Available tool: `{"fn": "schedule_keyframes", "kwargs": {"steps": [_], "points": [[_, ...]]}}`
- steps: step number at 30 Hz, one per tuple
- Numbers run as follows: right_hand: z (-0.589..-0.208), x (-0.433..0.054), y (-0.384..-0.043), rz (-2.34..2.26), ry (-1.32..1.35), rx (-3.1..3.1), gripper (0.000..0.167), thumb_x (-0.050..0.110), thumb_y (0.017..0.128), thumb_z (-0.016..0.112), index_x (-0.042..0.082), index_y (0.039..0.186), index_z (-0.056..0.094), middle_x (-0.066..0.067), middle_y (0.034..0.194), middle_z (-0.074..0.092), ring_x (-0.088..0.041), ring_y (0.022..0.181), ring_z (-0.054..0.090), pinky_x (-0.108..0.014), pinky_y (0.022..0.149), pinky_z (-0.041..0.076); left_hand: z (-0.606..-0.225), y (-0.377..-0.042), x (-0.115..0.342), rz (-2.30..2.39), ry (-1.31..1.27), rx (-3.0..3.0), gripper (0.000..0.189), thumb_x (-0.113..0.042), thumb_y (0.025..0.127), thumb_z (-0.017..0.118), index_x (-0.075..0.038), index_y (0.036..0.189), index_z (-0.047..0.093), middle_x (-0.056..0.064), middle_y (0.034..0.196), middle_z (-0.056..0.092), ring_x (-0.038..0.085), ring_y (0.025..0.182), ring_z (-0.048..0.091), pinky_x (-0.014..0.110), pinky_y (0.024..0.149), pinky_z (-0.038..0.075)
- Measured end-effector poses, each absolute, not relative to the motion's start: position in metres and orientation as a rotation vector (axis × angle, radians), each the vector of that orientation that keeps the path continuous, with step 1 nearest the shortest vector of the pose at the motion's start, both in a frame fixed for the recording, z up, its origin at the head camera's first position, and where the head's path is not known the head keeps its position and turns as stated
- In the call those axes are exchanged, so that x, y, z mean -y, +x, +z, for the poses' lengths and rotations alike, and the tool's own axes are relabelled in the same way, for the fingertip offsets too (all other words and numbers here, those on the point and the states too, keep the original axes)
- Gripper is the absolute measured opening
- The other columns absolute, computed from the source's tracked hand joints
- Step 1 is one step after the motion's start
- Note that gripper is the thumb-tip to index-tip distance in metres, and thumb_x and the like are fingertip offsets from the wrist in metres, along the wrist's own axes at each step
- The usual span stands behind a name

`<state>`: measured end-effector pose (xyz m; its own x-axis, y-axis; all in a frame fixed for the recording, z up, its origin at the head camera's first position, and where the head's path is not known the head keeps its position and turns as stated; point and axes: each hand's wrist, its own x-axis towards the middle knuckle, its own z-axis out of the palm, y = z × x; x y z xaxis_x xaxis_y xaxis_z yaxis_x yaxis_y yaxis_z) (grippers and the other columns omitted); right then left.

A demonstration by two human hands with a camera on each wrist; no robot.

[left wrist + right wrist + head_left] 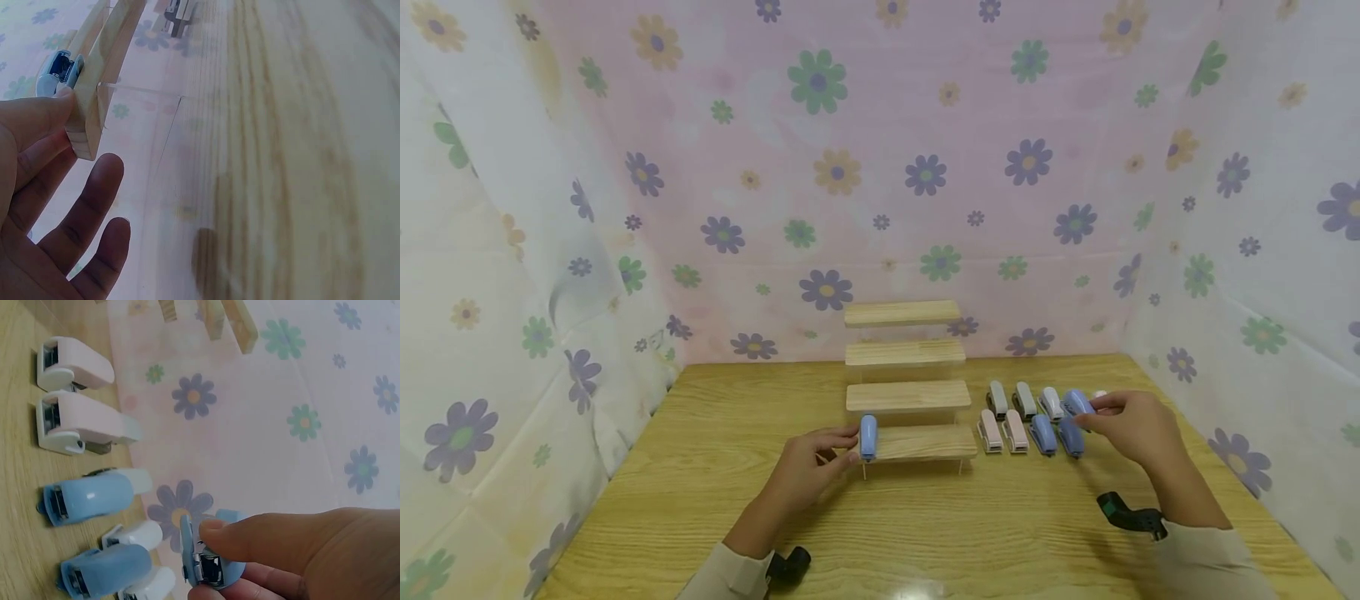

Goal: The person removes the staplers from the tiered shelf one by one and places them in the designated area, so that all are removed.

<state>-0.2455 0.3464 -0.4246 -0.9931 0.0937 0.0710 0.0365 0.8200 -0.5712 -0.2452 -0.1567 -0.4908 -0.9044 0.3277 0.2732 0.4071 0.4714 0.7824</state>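
Observation:
At the left end of the lowest step of a wooden display stand [917, 444] stands a light blue mini stapler [868, 437]. My left hand [805, 471] pinches it, the thumb on its near side; in the left wrist view two other fingers stretch out below the step's end. My right hand [1138, 427] holds another blue mini stapler [1078, 403] between thumb and fingers, raised over the right end of the stapler rows. The right wrist view shows the metal mouth of this held stapler [212, 569]. Part of a white stapler [1100, 393] shows behind my right fingers.
Right of the stand are two rows of mini staplers: pink ones [990, 432] and blue ones [1042, 434] in front, grey ones [997, 400] and a white one [1050, 402] behind. Higher steps [908, 395] rise toward the flowered cloth [880, 125] around the wooden table [737, 400].

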Motion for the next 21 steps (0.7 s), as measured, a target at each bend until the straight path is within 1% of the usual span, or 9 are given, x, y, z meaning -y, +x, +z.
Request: {"fn": "schedule_keyframes", "kwargs": {"steps": [7,10,12,14,18,21], "points": [[-0.422,-0.363,-0.246,0.926,-0.173,2.978,0.073,0.056,0.091,0.075,-0.004,0.133,0.066,-0.025,0.119,0.073,-0.034,0.092,0.07,-0.049,0.071,0.056,-0.49,-0.244,0.157,-1.425,-0.658,2.626,0.033,-0.037,0.097,0.074,-0.019,0.124,0.077,-0.01,0.139,0.067,0.015,0.105,0.072,0.022,0.076,0.06],[-0.421,-0.369,-0.247,0.934,-0.198,3.017,0.076,0.057,0.09,0.075,-0.004,0.134,0.065,-0.029,0.125,0.069,-0.042,0.098,0.068,-0.051,0.072,0.056,-0.49,-0.243,0.157,-1.431,-0.655,2.628,0.033,-0.036,0.097,0.074,-0.018,0.124,0.077,-0.008,0.139,0.067,0.016,0.105,0.072,0.022,0.076,0.06],[-0.422,-0.371,-0.247,0.935,-0.215,3.035,0.076,0.058,0.09,0.075,-0.004,0.133,0.066,-0.03,0.126,0.067,-0.046,0.101,0.066,-0.051,0.072,0.056,-0.49,-0.242,0.157,-1.436,-0.656,2.627,0.033,-0.035,0.097,0.074,-0.017,0.123,0.077,-0.007,0.139,0.067,0.016,0.104,0.072,0.022,0.076,0.06],[-0.422,-0.374,-0.247,0.931,-0.232,3.048,0.076,0.059,0.088,0.076,-0.004,0.131,0.068,-0.027,0.121,0.07,-0.046,0.1,0.066,-0.05,0.071,0.056,-0.49,-0.242,0.157,-1.439,-0.655,2.629,0.032,-0.035,0.097,0.074,-0.017,0.124,0.077,-0.006,0.139,0.067,0.016,0.104,0.072,0.022,0.076,0.06],[-0.424,-0.378,-0.247,0.959,-0.263,3.059,0.072,0.058,0.086,0.078,-0.003,0.124,0.071,-0.014,0.101,0.076,-0.032,0.087,0.068,-0.046,0.067,0.057,-0.49,-0.243,0.157,-1.436,-0.656,2.625,0.031,-0.036,0.097,0.074,-0.019,0.124,0.077,-0.008,0.139,0.067,0.016,0.105,0.072,0.023,0.076,0.06],[-0.427,-0.379,-0.248,0.995,-0.275,3.065,0.066,0.054,0.087,0.079,-0.003,0.119,0.073,-0.008,0.092,0.076,-0.027,0.082,0.069,-0.042,0.065,0.057,-0.49,-0.243,0.158,-1.428,-0.657,2.621,0.031,-0.036,0.097,0.074,-0.021,0.124,0.077,-0.01,0.139,0.067,0.015,0.104,0.072,0.023,0.077,0.06]]}}
